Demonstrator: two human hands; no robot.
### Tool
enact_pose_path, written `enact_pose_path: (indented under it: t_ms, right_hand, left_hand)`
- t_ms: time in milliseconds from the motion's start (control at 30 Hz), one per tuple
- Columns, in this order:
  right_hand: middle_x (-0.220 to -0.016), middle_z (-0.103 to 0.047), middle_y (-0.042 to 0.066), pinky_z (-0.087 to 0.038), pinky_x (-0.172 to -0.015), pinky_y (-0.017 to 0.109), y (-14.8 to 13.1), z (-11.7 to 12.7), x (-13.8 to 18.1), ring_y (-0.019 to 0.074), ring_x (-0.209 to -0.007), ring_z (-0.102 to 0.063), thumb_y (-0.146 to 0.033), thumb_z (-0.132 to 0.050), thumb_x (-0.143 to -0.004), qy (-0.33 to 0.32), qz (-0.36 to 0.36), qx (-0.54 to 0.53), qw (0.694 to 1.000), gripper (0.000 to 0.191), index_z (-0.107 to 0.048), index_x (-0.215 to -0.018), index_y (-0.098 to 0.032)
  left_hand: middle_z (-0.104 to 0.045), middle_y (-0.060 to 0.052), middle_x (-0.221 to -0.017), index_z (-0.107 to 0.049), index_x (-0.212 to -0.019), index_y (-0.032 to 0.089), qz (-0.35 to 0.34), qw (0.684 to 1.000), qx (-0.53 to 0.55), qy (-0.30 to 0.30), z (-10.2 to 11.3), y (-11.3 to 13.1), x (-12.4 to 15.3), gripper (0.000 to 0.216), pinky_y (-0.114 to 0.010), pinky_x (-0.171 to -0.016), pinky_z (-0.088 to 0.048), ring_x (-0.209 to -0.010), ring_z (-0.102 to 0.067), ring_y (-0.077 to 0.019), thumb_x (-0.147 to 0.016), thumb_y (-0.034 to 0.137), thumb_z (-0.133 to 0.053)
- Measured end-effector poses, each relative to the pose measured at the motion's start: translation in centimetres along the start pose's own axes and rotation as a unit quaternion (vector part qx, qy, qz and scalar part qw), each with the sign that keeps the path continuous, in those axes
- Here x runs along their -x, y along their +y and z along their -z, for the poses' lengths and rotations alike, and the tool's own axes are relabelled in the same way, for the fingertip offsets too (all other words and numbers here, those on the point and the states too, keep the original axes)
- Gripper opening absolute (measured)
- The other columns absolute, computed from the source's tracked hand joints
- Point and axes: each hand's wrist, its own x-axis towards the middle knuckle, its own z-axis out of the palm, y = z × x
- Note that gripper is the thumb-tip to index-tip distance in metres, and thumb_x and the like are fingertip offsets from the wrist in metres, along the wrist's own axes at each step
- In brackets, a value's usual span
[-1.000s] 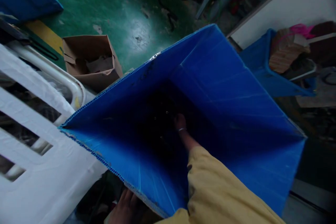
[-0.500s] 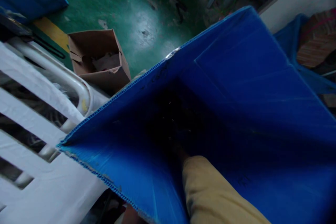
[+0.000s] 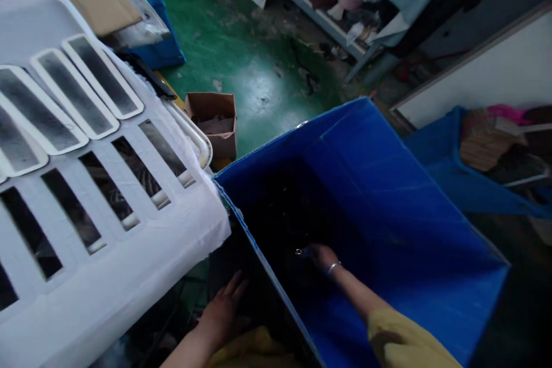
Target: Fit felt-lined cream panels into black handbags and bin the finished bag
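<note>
My right hand (image 3: 324, 257), with a bracelet at the wrist, is inside a deep blue corrugated plastic bin (image 3: 414, 207). Its fingers are closed on a dark piece that has a small shiny ring (image 3: 298, 252) at its end; shadow hides the rest of the piece. More shiny specks show among dark contents at the bottom of the bin. Outside the bin's near left wall, my left hand (image 3: 222, 305) is low beside a dark surface, fingers outstretched and apart, with nothing visible in them.
At left stands a white-covered table (image 3: 172, 253) with long slots; several dark panels with white rims (image 3: 103, 77) lie on it. A cardboard box (image 3: 224, 144) sits on the green floor beyond. Another blue bin (image 3: 435, 144) with stacked material is at right, and a shelf (image 3: 310, 11) stands behind.
My right hand has come up from the dark depth of the bin into sight, holding the dark piece. The view has drawn back, showing more table and my left hand.
</note>
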Motion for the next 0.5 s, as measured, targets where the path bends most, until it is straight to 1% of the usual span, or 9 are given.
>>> enact_pose_path:
  t_ms: [33, 67, 133, 200, 300, 367, 400, 467, 500]
  right_hand:
    - [-0.085, -0.066, 0.004, -0.050, -0.077, 0.032, 0.4, 1.9, 1.5, 0.0192, -0.084, -0.062, -0.007, -0.059, -0.071, 0.009, 0.018, 0.006, 1.000, 0.020, -0.068, -0.085, -0.020]
    - [-0.087, -0.065, 0.005, -0.049, -0.079, 0.032, 0.6, 3.9, 3.0, 0.0194, -0.086, -0.062, -0.007, -0.056, -0.071, 0.030, 0.045, 0.003, 0.999, 0.025, -0.069, -0.087, -0.021]
    - [-0.094, -0.064, 0.006, -0.048, -0.084, 0.032, -0.1, 8.1, 6.1, 0.0192, -0.091, -0.061, -0.010, -0.050, -0.073, 0.104, 0.120, -0.028, 0.987, 0.031, -0.068, -0.095, -0.023]
    - [-0.101, -0.064, 0.007, -0.047, -0.088, 0.034, -2.1, 12.3, 9.3, 0.0197, -0.095, -0.061, -0.014, -0.048, -0.075, 0.203, 0.201, -0.077, 0.955, 0.030, -0.066, -0.098, -0.023]
    - [-0.100, -0.067, 0.007, -0.045, -0.095, 0.039, -6.1, 18.2, 14.5, 0.0228, -0.100, -0.061, -0.023, -0.055, -0.077, 0.338, 0.270, -0.114, 0.894, 0.024, -0.065, -0.099, -0.025]
    - [-0.101, -0.068, 0.006, -0.043, -0.098, 0.042, -8.8, 21.3, 17.8, 0.0248, -0.104, -0.060, -0.029, -0.058, -0.079, 0.398, 0.311, -0.140, 0.852, 0.021, -0.065, -0.098, -0.028]
    - [-0.103, -0.068, 0.006, -0.044, -0.097, 0.042, -10.1, 22.6, 19.2, 0.0252, -0.105, -0.060, -0.032, -0.056, -0.081, 0.422, 0.330, -0.162, 0.829, 0.019, -0.065, -0.097, -0.029]
    - [-0.103, -0.068, 0.008, -0.051, -0.089, 0.042, -12.9, 24.3, 21.5, 0.0256, -0.100, -0.063, -0.038, -0.047, -0.087, 0.465, 0.357, -0.202, 0.785, 0.022, -0.065, -0.096, -0.030]
    - [-0.100, -0.069, 0.009, -0.054, -0.083, 0.043, -14.3, 24.7, 22.5, 0.0260, -0.095, -0.065, -0.041, -0.040, -0.089, 0.478, 0.372, -0.196, 0.771, 0.028, -0.064, -0.098, -0.030]
  left_hand:
    - [-0.024, -0.008, -0.151, -0.043, -0.134, 0.024, 0.008, 1.000, -0.012, 0.011, -0.5, 0.2, 0.8, 0.070, -0.045, -0.102, -0.037, -0.129, -0.038, -0.0327, -0.068, 0.022, -0.065]
    - [-0.022, -0.008, -0.152, -0.043, -0.135, 0.023, 0.017, 0.999, -0.023, 0.023, -1.0, 0.5, 1.7, 0.072, -0.045, -0.103, -0.036, -0.131, -0.036, -0.0332, -0.067, 0.020, -0.063]
    - [-0.025, -0.010, -0.151, -0.042, -0.136, 0.019, 0.021, 0.998, -0.032, 0.052, -1.6, 1.4, 3.7, 0.072, -0.044, -0.105, -0.033, -0.133, -0.034, -0.0316, -0.066, 0.020, -0.058]
    - [-0.029, -0.014, -0.148, -0.041, -0.136, 0.013, -0.003, 0.996, -0.017, 0.087, -1.9, 2.5, 5.9, 0.074, -0.039, -0.108, -0.030, -0.133, -0.033, -0.0286, -0.064, 0.020, -0.056]
    - [-0.035, -0.016, -0.145, -0.041, -0.136, 0.008, -0.065, 0.983, 0.017, 0.172, -1.6, 4.1, 9.3, 0.072, -0.035, -0.110, -0.028, -0.132, -0.035, -0.0256, -0.066, 0.021, -0.055]
    - [-0.040, -0.014, -0.143, -0.042, -0.135, 0.012, -0.119, 0.959, 0.055, 0.251, -1.2, 4.8, 11.3, 0.069, -0.036, -0.107, -0.034, -0.130, -0.040, -0.0259, -0.068, 0.022, -0.054]
    - [-0.042, -0.013, -0.142, -0.042, -0.135, 0.015, -0.150, 0.942, 0.078, 0.291, -0.9, 5.0, 12.3, 0.069, -0.037, -0.103, -0.040, -0.127, -0.044, -0.0264, -0.068, 0.023, -0.055]
    - [-0.045, -0.011, -0.140, -0.041, -0.136, 0.023, -0.209, 0.900, 0.119, 0.362, 0.1, 5.4, 14.3, 0.069, -0.039, -0.092, -0.050, -0.120, -0.050, -0.0281, -0.069, 0.026, -0.058]
    - [-0.046, -0.011, -0.139, -0.039, -0.137, 0.025, -0.233, 0.879, 0.127, 0.396, 0.8, 5.6, 15.6, 0.071, -0.040, -0.090, -0.051, -0.120, -0.051, -0.0292, -0.070, 0.028, -0.060]
